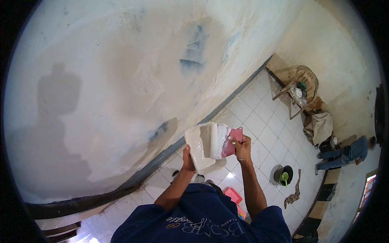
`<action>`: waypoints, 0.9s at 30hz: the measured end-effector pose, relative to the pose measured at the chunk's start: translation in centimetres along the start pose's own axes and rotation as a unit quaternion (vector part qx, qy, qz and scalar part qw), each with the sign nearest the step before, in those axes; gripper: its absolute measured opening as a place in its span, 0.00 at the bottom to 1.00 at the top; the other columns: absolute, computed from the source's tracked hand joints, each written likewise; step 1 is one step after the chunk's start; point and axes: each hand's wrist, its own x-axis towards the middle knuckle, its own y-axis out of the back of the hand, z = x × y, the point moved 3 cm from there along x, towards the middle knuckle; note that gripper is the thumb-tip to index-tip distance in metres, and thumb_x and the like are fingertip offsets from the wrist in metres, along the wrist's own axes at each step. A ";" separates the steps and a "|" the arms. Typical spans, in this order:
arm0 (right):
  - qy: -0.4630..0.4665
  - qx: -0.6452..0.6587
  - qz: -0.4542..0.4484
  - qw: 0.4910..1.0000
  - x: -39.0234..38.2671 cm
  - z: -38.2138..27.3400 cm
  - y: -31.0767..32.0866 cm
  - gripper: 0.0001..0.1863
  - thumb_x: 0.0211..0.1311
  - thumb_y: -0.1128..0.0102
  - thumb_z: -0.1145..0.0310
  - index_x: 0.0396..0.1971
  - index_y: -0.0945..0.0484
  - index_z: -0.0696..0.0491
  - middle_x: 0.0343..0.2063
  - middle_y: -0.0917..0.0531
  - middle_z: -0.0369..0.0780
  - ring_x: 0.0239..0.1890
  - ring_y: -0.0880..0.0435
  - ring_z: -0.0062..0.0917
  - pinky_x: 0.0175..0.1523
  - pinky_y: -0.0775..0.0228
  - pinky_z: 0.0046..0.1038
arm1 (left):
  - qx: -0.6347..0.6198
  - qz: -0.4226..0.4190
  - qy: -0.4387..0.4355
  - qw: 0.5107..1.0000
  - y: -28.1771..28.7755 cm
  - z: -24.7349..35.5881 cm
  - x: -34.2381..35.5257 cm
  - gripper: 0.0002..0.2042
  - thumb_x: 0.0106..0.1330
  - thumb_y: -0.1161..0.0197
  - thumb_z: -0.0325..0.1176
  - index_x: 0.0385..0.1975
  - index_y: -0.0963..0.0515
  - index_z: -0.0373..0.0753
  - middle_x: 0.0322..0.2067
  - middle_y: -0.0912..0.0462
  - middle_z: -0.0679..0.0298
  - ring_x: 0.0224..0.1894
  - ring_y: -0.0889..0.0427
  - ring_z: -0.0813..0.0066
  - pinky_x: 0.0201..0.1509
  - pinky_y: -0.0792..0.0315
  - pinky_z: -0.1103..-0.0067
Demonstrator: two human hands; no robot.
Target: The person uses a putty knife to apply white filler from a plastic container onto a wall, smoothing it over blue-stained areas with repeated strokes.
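Note:
My left hand point(187, 160) grips the left side of a pale plastic tray point(196, 152) smeared with cream-white paste. My right hand point(243, 146) holds a pink, flat-bladed spreader point(233, 148) over the tray's right part; white paste coats its left portion. The wall point(133, 73) beside me has pale patchy coating, a few bluish patches and my shadow.
A chair point(302, 81) holding bags stands at the right rear, near a draped cloth point(320, 125). A person point(350, 152) stands by the right wall. On the tiled floor point(259, 121) are a black bucket point(278, 174) with a green dipper, a rag point(292, 197) and pink containers point(233, 195).

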 end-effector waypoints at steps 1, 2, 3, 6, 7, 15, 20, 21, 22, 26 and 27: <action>-0.008 0.020 -0.016 1.000 0.0 0.4 0.2 0.03 0.60 0.38 0.76 0.31 0.17 0.59 0.23 0.18 0.32 0.23 0.25 0.12 0.27 0.33 0.19 | 0.000 0.001 0.000 1.000 0.2 -0.2 -0.1 0.36 0.66 0.48 0.58 0.68 0.41 0.41 0.62 0.31 0.55 0.61 0.27 0.58 0.63 0.30 0.61; -0.008 0.021 -0.017 1.000 0.0 0.2 -0.1 0.03 0.60 0.38 0.76 0.31 0.17 0.59 0.23 0.18 0.32 0.23 0.25 0.12 0.27 0.33 0.19 | 0.009 0.008 -0.011 1.000 0.1 0.0 -0.1 0.36 0.66 0.49 0.58 0.68 0.42 0.40 0.62 0.31 0.55 0.61 0.28 0.58 0.63 0.30 0.62; -0.004 0.061 -0.021 0.998 0.0 -0.1 -0.6 0.02 0.59 0.37 0.75 0.28 0.18 0.57 0.22 0.20 0.31 0.22 0.27 0.12 0.27 0.35 0.18 | 0.018 0.015 -0.022 0.999 -0.1 0.1 -0.2 0.36 0.67 0.50 0.58 0.68 0.42 0.40 0.62 0.31 0.54 0.61 0.28 0.58 0.63 0.30 0.62; -0.009 0.123 -0.031 0.992 0.0 0.2 -0.8 0.03 0.59 0.37 0.74 0.28 0.18 0.57 0.24 0.20 0.31 0.24 0.26 0.13 0.31 0.34 0.19 | -0.007 0.025 -0.042 0.999 -0.7 0.3 0.0 0.36 0.67 0.51 0.58 0.68 0.42 0.39 0.63 0.32 0.54 0.62 0.28 0.58 0.62 0.30 0.62; -0.022 0.145 -0.038 0.988 0.0 0.4 -0.8 0.04 0.59 0.38 0.75 0.31 0.18 0.59 0.27 0.18 0.33 0.27 0.23 0.14 0.34 0.30 0.20 | -0.005 0.020 -0.041 0.999 -1.0 0.2 0.0 0.36 0.67 0.51 0.58 0.68 0.42 0.39 0.63 0.32 0.54 0.62 0.28 0.58 0.62 0.30 0.62; -0.068 0.299 -0.019 0.952 0.1 -6.7 -5.8 0.05 0.62 0.42 0.74 0.36 0.19 0.58 0.25 0.20 0.33 0.25 0.23 0.17 0.27 0.32 0.21 | -0.007 0.079 -0.093 0.992 -1.0 3.4 -0.1 0.36 0.64 0.51 0.63 0.67 0.39 0.45 0.62 0.31 0.56 0.61 0.29 0.55 0.63 0.30 0.58; 0.101 0.279 0.021 0.955 5.5 -13.4 -7.8 0.06 0.63 0.43 0.74 0.37 0.21 0.58 0.28 0.19 0.34 0.25 0.23 0.17 0.28 0.34 0.20 | 0.016 0.041 -0.101 0.994 -2.7 4.9 -0.4 0.36 0.65 0.52 0.64 0.67 0.39 0.46 0.63 0.31 0.57 0.61 0.28 0.56 0.62 0.30 0.58; 0.175 0.186 0.049 0.966 6.9 -14.8 -7.9 0.04 0.63 0.42 0.75 0.35 0.20 0.57 0.29 0.19 0.33 0.24 0.22 0.18 0.25 0.34 0.22 | 0.036 0.035 -0.112 0.992 -2.9 5.2 -0.8 0.36 0.65 0.52 0.64 0.67 0.39 0.46 0.63 0.31 0.57 0.62 0.28 0.57 0.62 0.30 0.58; 0.180 0.190 0.053 0.964 7.7 -16.0 -8.5 0.04 0.63 0.42 0.75 0.35 0.20 0.57 0.29 0.19 0.33 0.24 0.22 0.18 0.25 0.34 0.22 | 0.041 0.030 -0.110 0.993 -2.9 5.2 -1.5 0.36 0.65 0.52 0.64 0.67 0.39 0.46 0.63 0.31 0.57 0.62 0.28 0.57 0.62 0.30 0.58; 0.463 -0.204 0.222 0.834 6.0 -20.5 -14.8 0.15 0.56 0.40 0.77 0.45 0.19 0.56 0.33 0.18 0.43 0.33 0.18 0.34 0.35 0.25 0.29 | 0.057 0.004 -0.112 0.992 -0.7 6.1 -3.5 0.34 0.68 0.57 0.63 0.68 0.40 0.48 0.64 0.34 0.57 0.63 0.31 0.58 0.63 0.31 0.59; 0.453 -0.265 0.218 0.823 5.4 -20.0 -17.6 0.19 0.53 0.40 0.79 0.48 0.21 0.56 0.37 0.19 0.45 0.36 0.18 0.37 0.36 0.24 0.30 | 0.048 0.015 -0.097 0.994 0.7 6.2 -4.1 0.33 0.69 0.58 0.63 0.68 0.41 0.48 0.64 0.35 0.57 0.64 0.32 0.59 0.63 0.32 0.60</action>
